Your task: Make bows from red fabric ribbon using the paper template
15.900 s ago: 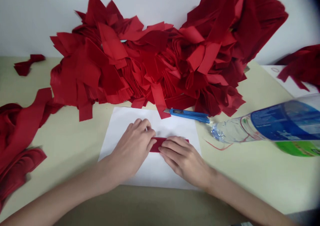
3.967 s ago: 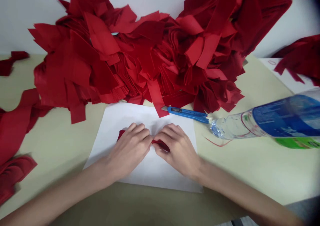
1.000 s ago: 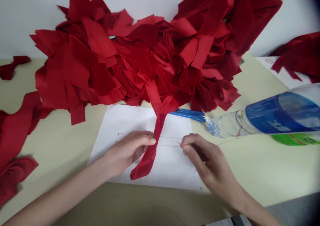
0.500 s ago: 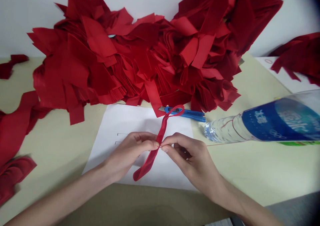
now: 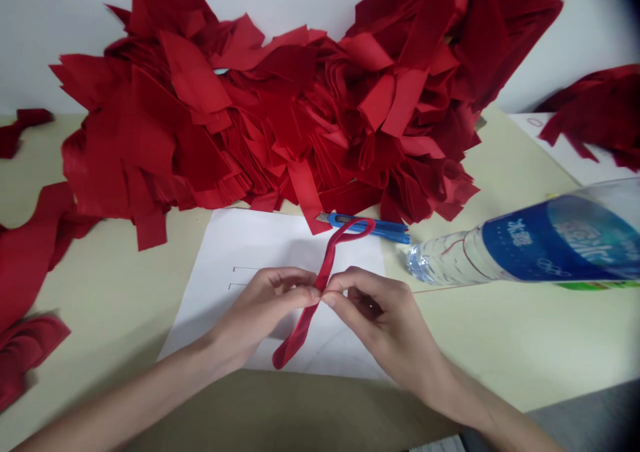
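Note:
A red velvet-like ribbon, folded into loops at both ends, is held slantwise above a white sheet of paper. My left hand pinches the ribbon's middle from the left, thumb against forefinger. Close against it, my right hand is closed in a pinch at the same narrow middle. Whether a thread also lies between the right fingertips is too small to tell. The upper loop hangs over a blue utility knife lying at the paper's far edge.
A big heap of red ribbon pieces spans the back of the table. More red strips lie at left, and another red pile at right. A clear bottle with a blue label lies on its side, a thin red thread beside it.
The ribbon has shifted slightly: its upper loop now sits a little lower and further right, and its lower end a little lower. Both hands keep their pinch.

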A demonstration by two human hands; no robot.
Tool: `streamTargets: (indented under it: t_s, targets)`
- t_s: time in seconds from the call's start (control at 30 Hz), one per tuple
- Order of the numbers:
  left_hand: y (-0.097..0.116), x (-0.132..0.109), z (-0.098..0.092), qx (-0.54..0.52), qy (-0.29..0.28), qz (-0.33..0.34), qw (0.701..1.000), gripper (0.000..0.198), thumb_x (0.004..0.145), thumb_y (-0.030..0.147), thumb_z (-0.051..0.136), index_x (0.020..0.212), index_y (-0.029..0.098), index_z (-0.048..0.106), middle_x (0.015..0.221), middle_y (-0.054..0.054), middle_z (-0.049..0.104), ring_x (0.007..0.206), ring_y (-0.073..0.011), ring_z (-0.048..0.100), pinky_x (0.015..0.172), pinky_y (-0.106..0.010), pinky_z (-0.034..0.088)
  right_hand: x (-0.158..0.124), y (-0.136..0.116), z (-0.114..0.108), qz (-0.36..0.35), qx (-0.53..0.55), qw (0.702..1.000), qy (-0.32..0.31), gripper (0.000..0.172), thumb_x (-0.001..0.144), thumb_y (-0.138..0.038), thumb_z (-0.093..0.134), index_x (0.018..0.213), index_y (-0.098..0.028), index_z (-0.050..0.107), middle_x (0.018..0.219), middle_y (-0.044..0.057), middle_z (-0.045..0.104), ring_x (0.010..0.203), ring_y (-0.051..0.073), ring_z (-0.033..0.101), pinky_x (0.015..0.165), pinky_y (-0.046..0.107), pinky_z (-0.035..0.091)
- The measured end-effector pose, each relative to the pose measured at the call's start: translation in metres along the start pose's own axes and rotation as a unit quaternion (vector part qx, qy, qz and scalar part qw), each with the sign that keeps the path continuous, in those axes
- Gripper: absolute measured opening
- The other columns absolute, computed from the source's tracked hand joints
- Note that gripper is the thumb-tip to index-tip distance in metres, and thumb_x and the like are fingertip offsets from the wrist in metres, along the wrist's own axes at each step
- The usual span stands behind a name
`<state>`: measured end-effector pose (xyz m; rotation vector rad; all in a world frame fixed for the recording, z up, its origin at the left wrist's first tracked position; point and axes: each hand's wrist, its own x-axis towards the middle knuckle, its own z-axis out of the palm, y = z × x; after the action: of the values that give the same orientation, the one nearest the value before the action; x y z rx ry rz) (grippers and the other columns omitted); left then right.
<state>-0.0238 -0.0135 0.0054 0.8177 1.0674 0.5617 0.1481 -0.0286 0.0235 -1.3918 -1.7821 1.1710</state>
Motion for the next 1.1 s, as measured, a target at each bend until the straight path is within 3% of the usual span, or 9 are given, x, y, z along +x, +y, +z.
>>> streamTargets:
  t_s: [0.13, 0.37, 0.6, 0.87, 1.1]
  targets:
    - [-0.0022, -0.0014, -0.0010, 0.017, -0.001, 0.016, 1.000, 0.012, 0.078, 0.028, 0.063, 0.071, 0.018, 0.063, 0.064, 0.004, 0.051, 0.065, -0.0104, 0.043, 0.064, -0.025, 0.032, 0.0016, 0.0032, -0.0003, 0.040, 0.017, 0.999, -0.006, 0.013, 0.086, -0.026, 0.057, 0.076, -0.019, 0.061, 0.056, -0.006, 0.045, 0.047, 0.006, 0.030, 0.042, 0.021, 0.026]
    - [-0.0050, -0.0033, 0.0015, 0.036, 0.022, 0.047, 0.998, 0.010, 0.079, 0.028, 0.063, 0.083, 0.020, 0.068, 0.068, 0.003, 0.050, 0.067, -0.0116, 0.042, 0.066, -0.027, 0.034, 0.0002, 0.0079, 0.0011, 0.074, 0.046, 0.996, -0.012, 0.016, 0.086, -0.031, 0.056, 0.077, -0.019, 0.059, 0.057, -0.006, 0.045, 0.048, 0.006, 0.030, 0.042, 0.021, 0.026]
    - [-0.0031, -0.0035, 0.0016, 0.057, 0.033, 0.068, 0.996, 0.011, 0.076, 0.030, 0.067, 0.073, 0.019, 0.067, 0.066, 0.004, 0.051, 0.068, -0.0119, 0.044, 0.068, -0.027, 0.036, 0.0020, 0.0091, 0.0014, 0.047, 0.024, 0.999, 0.000, 0.013, 0.086, -0.027, 0.055, 0.076, -0.019, 0.058, 0.057, -0.006, 0.043, 0.048, 0.006, 0.031, 0.043, 0.020, 0.027]
    - [-0.0022, -0.0022, -0.0007, 0.031, 0.003, 0.061, 0.998, 0.011, 0.078, 0.030, 0.067, 0.080, 0.019, 0.070, 0.070, 0.002, 0.057, 0.076, -0.0148, 0.051, 0.074, -0.029, 0.038, -0.0003, 0.0067, 0.0025, -0.003, -0.018, 0.999, 0.029, 0.009, 0.084, -0.020, 0.057, 0.075, -0.018, 0.057, 0.058, -0.006, 0.046, 0.047, 0.005, 0.030, 0.044, 0.020, 0.027]
    - [-0.0002, 0.0014, -0.0031, -0.035, -0.044, 0.016, 0.998, 0.015, 0.074, 0.023, 0.068, 0.088, 0.018, 0.073, 0.079, -0.001, 0.065, 0.081, -0.0161, 0.053, 0.079, -0.030, 0.038, 0.0064, 0.0067, -0.0067, -0.010, 0.014, 1.000, -0.022, 0.010, 0.085, -0.020, 0.057, 0.076, -0.017, 0.061, 0.061, -0.005, 0.050, 0.048, 0.005, 0.031, 0.043, 0.020, 0.027]
